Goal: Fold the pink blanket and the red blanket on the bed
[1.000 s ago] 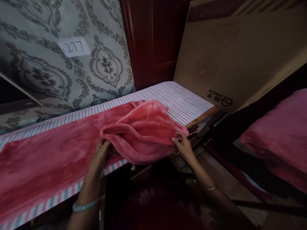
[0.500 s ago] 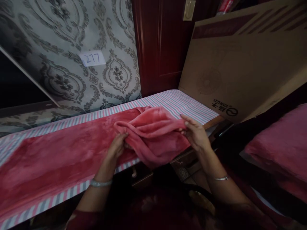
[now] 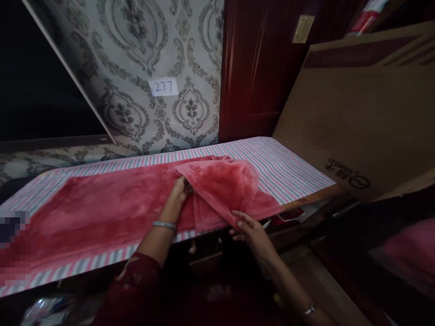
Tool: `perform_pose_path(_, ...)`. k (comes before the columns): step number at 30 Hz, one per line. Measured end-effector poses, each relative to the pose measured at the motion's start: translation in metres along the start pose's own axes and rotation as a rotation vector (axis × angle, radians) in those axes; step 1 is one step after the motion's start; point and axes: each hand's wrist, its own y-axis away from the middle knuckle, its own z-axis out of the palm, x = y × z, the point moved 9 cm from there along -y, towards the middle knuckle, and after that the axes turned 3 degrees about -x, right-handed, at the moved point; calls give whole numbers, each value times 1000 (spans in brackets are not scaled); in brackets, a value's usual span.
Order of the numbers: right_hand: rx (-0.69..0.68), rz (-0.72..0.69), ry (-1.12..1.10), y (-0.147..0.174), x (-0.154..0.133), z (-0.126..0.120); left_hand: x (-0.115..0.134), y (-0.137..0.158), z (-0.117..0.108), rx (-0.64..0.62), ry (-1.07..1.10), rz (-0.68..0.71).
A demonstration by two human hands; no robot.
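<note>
Pink fabric (image 3: 222,183), edge between both hands (image 3: 179,191) (image 3: 254,234)

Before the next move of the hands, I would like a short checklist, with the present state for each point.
1. Left hand at the left corner of the folded flap: ok.
2. Right hand touching the flap's lower edge: ok.
3. Firmness of either hold: cannot tell.
4. Pink cloth flat throughout: not ok, its right part is folded over.
5. Cardboard box apart from the cloth: ok, striped cover shows between.
</note>
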Motion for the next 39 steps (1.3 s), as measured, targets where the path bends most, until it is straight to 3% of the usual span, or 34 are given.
perform_pose_path(2,-9,-125,183,4,-3,-3,-10,15,-10,-56,-70,-26)
perform_pose_path(5,40,-474,569,13,-32,-2,-22,41,-16,-147,-189,-42)
perform_pose_path(7,69,-657,780,19,-46,6,-26,56,-14,-218,-353,17)
perform_pose_path(10,126,-791,986,22,-66,16,-30,74,-6,-314,-597,133)
perform_pose_path(12,219,-884,1078,25,-88,20,-33,83,-4,-329,-582,135)
perform_pose_path(15,305,-1012,1098,33,-121,30,-43,97,4,-371,-337,38)
perform_pose_path(19,182,-1023,1015,37,-130,52,-55,117,30,-484,-45,-83)
perform_pose_path(23,41,-979,989,39,-113,69,-54,125,47,-530,49,-62)
perform_pose_path(29,78,-1029,978,45,-115,67,-51,132,59,-556,60,-55)
perform_pose_path(32,60,-1045,989,49,-118,70,-51,134,62,-563,82,-57)
perform_pose_path(36,-56,-1039,1031,52,-107,78,-50,129,53,-463,141,-55)
perform_pose_path(39,-63,-1018,1087,49,-99,76,-53,130,52,-446,175,-70)
